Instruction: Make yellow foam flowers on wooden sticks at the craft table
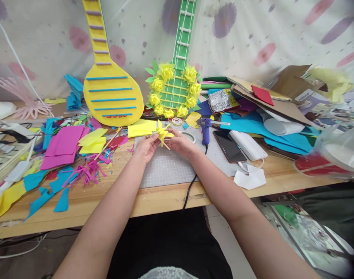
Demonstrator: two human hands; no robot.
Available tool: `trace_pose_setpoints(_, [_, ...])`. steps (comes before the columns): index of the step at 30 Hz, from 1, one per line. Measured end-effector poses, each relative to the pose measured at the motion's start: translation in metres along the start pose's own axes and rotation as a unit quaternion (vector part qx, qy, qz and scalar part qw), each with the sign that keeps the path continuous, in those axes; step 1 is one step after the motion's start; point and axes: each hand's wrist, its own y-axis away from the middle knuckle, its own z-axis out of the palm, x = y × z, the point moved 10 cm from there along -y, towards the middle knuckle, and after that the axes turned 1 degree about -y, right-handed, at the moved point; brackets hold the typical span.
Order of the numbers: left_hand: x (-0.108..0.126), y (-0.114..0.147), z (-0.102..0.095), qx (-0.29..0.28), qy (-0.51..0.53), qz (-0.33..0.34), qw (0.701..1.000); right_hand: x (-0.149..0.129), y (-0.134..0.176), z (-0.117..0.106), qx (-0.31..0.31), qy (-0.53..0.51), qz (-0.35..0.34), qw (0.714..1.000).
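Observation:
Between my two hands, above a grey cutting mat [165,170], is a yellow paper flower [162,132] with pointed petals, a thin stick jutting out below it. My left hand [147,147] closes its fingertips on the flower's left side. From the other side, my right hand [181,144] pinches a petal on the right. Just behind the hands lie a stack of yellow paper [142,128] and a roll of tape [188,137]. A purple glue gun [206,131] rests on the mat to the right, its cord running to the table's front edge.
A yellow paper guitar shape [113,95] and a green one [177,91] ringed with yellow flowers lean on the back curtain. Magenta sheets [65,145] and scraps cover the left. A phone [229,145], a white power bank [248,145] and blue paper [267,131] lie right.

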Motion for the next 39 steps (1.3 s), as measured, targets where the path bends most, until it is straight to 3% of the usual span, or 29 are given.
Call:
trace_pose_setpoints(4, [0.005,0.0,-0.006,0.031,0.009,0.025,0.999,0.0,0.003,0.007,-0.01,0.003,0.011,1.0])
trace_pose_setpoints(12, [0.01,0.002,-0.013,0.081,-0.006,0.076,0.994,0.022,0.003,0.004,0.055,0.042,0.069,0.995])
trace_pose_setpoints(18, [0.005,-0.001,-0.015,0.084,0.022,0.061,0.994,0.002,-0.004,-0.015,0.127,0.159,-0.053,0.978])
trace_pose_setpoints(25, [0.008,-0.002,-0.02,0.095,0.019,0.078,0.992,-0.015,-0.003,-0.01,0.134,0.31,-0.14,0.931])
trace_pose_setpoints(31, [0.017,0.002,-0.022,0.122,-0.007,0.13,0.984,-0.017,-0.002,-0.012,0.145,0.257,-0.132,0.946])
trace_pose_setpoints(39, [0.015,0.001,-0.025,0.137,-0.025,0.127,0.982,-0.02,-0.005,-0.019,0.149,0.235,-0.157,0.948])
